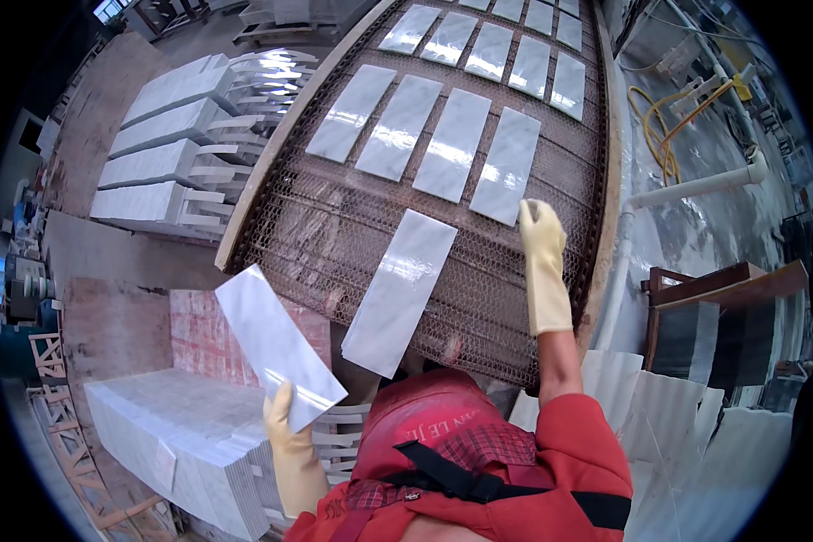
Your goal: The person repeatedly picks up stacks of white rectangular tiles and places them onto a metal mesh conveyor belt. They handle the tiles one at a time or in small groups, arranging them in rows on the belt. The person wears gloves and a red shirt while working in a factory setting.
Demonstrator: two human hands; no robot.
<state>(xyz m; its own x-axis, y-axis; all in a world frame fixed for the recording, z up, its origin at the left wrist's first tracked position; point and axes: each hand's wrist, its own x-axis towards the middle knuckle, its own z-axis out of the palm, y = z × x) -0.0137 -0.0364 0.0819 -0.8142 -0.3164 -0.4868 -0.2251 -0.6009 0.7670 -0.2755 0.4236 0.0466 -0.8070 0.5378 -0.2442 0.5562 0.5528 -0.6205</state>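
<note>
My left hand (291,443), in a cream rubber glove, grips the lower end of a white marble tile (280,348) with grey veins. That tile is tilted, off the belt, above the stacked slabs on the left. My right hand (542,230), gloved the same, has its fingers curled at the near right corner of another marble tile (506,167), the rightmost of the nearest row on the mesh conveyor belt (488,303). Between my hands, one or more tiles (400,294) lie at the belt's near end, the lower end jutting past its edge.
Further rows of glossy tiles (488,52) lie up the belt, between wooden side rails (260,185). Stacks of marble strips (158,158) stand left, and a large slab stack (176,434) stands near left. A white pipe (696,187), yellow hose (664,149) and upright slabs (659,415) are right.
</note>
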